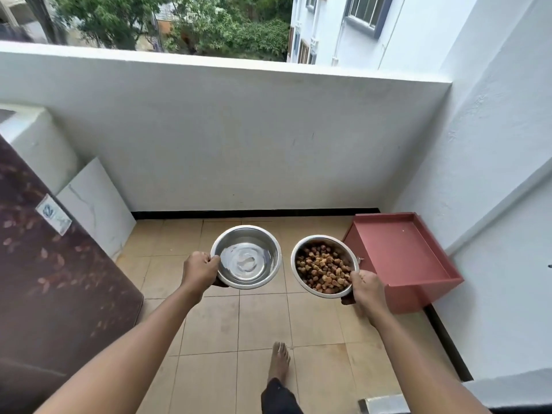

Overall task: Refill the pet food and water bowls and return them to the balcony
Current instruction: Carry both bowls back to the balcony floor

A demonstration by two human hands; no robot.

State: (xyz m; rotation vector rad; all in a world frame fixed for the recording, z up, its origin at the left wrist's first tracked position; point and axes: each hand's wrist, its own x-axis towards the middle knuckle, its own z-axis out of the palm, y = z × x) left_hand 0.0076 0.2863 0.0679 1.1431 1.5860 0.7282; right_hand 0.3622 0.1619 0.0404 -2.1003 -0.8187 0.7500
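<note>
I stand on a tiled balcony with both arms stretched out over the floor. My left hand (199,270) grips the near left rim of a steel bowl (245,257) that holds water. My right hand (365,286) grips the near right rim of a second steel bowl (324,266) filled with brown kibble. Both bowls hang level above the beige floor tiles (236,324), side by side and a small gap apart. The fingers under each bowl are mostly hidden.
A pink low stand (403,252) with a raised rim sits on the floor at the right wall. A dark maroon appliance (44,279) fills the left side, with a white marble slab (95,204) leaning behind it. The white parapet wall (239,130) closes the front. My bare foot (279,363) is below.
</note>
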